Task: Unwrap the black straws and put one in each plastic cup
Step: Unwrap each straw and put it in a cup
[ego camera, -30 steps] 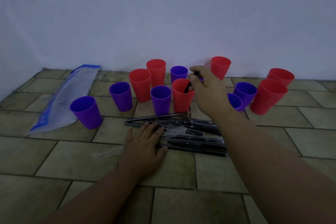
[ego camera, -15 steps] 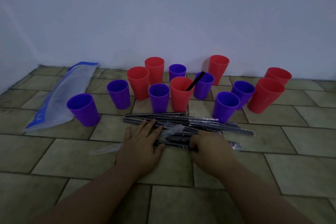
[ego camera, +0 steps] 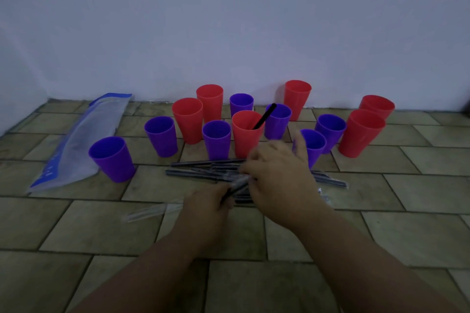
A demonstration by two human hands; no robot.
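Leftward, plastic bag [ego camera: 84,140] beside purple cup [ego camera: 112,159]

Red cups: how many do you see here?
6. Back-left cup, cup before it, middle cup with the straw, back cup by the wall, two far-right cups. None seems hidden.

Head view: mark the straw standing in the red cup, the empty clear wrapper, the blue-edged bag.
black straw [ego camera: 265,116], head view, middle of its shaft.
empty wrapper [ego camera: 154,211], head view, middle of the strip.
blue-edged bag [ego camera: 81,140], head view, clear centre panel.
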